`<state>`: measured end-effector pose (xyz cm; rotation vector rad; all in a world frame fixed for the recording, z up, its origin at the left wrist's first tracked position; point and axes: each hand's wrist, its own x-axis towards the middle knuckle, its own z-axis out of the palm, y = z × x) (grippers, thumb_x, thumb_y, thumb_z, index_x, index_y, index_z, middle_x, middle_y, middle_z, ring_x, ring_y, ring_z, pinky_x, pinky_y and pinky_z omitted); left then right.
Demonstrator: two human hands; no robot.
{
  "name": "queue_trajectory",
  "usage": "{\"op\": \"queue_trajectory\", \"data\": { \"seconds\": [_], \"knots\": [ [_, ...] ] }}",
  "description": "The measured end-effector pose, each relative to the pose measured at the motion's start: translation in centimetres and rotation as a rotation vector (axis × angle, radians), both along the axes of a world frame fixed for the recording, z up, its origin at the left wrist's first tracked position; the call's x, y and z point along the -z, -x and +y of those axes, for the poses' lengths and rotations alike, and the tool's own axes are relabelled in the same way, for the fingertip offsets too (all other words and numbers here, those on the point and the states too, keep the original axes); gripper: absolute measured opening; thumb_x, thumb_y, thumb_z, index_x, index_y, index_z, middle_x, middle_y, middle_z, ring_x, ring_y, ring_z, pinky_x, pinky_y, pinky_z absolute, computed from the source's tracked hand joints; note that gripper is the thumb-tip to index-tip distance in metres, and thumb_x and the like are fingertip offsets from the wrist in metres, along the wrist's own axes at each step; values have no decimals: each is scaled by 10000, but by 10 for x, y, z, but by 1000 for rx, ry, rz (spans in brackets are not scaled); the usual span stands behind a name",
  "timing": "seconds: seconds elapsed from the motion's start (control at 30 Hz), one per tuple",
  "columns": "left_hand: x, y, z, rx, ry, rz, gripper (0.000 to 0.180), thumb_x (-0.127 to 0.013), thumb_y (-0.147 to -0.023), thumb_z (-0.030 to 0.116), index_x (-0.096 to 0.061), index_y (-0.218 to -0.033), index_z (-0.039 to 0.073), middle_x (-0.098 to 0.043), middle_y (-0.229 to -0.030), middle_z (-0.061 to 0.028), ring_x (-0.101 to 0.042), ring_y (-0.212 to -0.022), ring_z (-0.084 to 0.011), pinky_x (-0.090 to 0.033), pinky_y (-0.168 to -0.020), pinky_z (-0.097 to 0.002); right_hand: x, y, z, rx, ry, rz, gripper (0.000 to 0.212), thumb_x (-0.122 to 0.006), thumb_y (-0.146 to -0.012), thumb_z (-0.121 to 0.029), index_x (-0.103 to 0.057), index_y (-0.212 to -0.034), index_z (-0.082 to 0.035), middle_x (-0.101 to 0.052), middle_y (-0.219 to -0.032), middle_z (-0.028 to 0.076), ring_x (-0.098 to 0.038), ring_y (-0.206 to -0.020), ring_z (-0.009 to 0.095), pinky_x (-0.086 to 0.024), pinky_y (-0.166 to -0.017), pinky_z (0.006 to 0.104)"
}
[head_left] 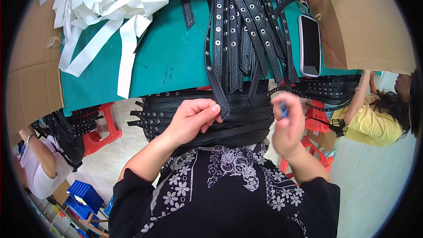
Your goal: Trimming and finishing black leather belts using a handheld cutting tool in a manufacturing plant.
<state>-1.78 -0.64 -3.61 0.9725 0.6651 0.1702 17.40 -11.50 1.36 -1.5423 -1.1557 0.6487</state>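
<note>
Left hand (194, 119): thumb and fingers pinch tip of black strap (217, 86); strap extends over near edge of green bench (172, 57). Right hand (289, 128): apart from strap tip, fingers curled on small blue item (283, 109) (blurred, kind unclear). Strap stack (251, 121): across lap. White strips (114, 0): far left on bench. Phone (310, 46): right.

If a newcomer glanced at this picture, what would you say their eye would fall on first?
Probably the black eyeleted straps fanned down the middle of the green table, beside the heap of white strips at its upper left. Next, perhaps, the left hand pinching one strap's end below the table edge, with the blurred right hand opposite, holding something small and blue.
</note>
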Motion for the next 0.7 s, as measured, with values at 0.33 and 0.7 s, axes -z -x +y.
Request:
{"op": "queue_trajectory", "data": {
  "seconds": [0.33, 0.7],
  "knots": [
    [5, 17, -8, 38, -102, -91, 270, -489, -908, 233, -606, -843, -2, -544, -691, -23, -445, -536, -68, -359, -504, -203, 19, 30, 31, -113, 436, 763, 236, -582, -820, -15, -360, -834, -94, -590, -957, 158, -461, -507, 62, -385, -449, 179],
    [1, 22, -1, -40, -150, -126, 214, -619, -829, 157, -587, -707, -16, -550, -709, -51, -469, -557, -81, -364, -490, -200, 28, 42, 42, -99, 508, 1120, 227, -586, -805, 18, -403, -830, -113, -582, -886, 110, -410, -503, 33, -307, -419, 169]
  ]
}}
